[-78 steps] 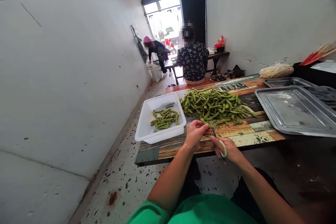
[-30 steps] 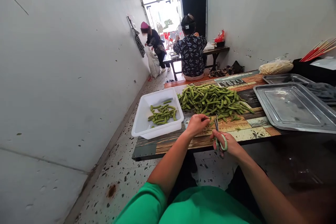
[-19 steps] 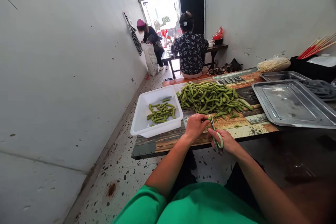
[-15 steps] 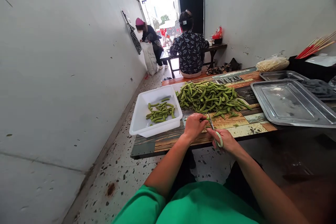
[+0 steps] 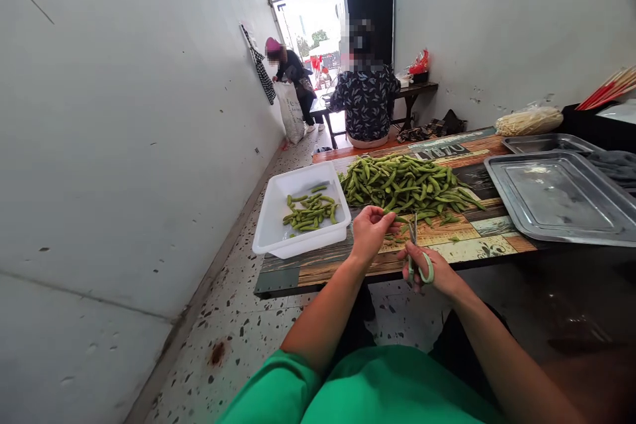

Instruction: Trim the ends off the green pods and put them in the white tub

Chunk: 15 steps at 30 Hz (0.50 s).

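Note:
My left hand (image 5: 370, 232) pinches a green bean pod (image 5: 400, 218) above the table's near edge, its tip pointing right. Just to the right, my right hand (image 5: 426, 267) grips scissors (image 5: 414, 233) with pale green handles, their blades upward and slightly apart near the pod's end. Behind both hands spreads a large heap of green pods (image 5: 405, 180). On the left stands a white plastic tub (image 5: 271, 228), with a smaller batch of pods (image 5: 311, 212) lying on its bottom.
Metal trays (image 5: 536, 233) lie on the right of the patchwork-patterned table (image 5: 283, 277). Behind them are a bag of pale sticks (image 5: 529, 120) and red-tipped skewers (image 5: 609, 87). One person (image 5: 368, 103) sits ahead; another (image 5: 293, 73) bends over a white sack (image 5: 289, 112).
The scissors and my right hand have moved a little right, away from my left hand, and the blades have parted. The pod in my left hand shows more. The view has shifted slightly.

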Each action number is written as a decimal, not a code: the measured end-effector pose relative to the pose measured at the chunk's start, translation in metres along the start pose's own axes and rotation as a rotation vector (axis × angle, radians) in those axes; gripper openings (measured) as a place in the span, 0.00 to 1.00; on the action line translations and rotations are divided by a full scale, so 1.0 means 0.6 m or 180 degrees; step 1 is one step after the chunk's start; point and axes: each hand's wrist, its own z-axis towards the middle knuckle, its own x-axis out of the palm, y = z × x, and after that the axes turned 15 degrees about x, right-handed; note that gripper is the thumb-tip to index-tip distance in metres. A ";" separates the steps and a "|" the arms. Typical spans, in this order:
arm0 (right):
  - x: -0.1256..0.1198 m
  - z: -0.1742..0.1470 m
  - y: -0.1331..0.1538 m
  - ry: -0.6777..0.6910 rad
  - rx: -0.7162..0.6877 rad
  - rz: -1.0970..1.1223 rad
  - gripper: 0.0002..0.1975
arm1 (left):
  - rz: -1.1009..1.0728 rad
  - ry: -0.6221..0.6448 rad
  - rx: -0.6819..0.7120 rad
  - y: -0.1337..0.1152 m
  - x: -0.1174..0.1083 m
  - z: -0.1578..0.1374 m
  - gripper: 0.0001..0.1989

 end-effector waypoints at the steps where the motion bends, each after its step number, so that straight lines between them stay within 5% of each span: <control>1: 0.002 -0.002 -0.002 0.0014 -0.0068 -0.0020 0.36 | -0.0229 -0.0100 -0.0090 0.000 0.002 -0.003 0.15; 15: 0.008 -0.017 0.010 -0.0186 -0.0259 -0.0495 0.31 | -0.0430 -0.0388 -0.0168 0.005 0.006 -0.021 0.19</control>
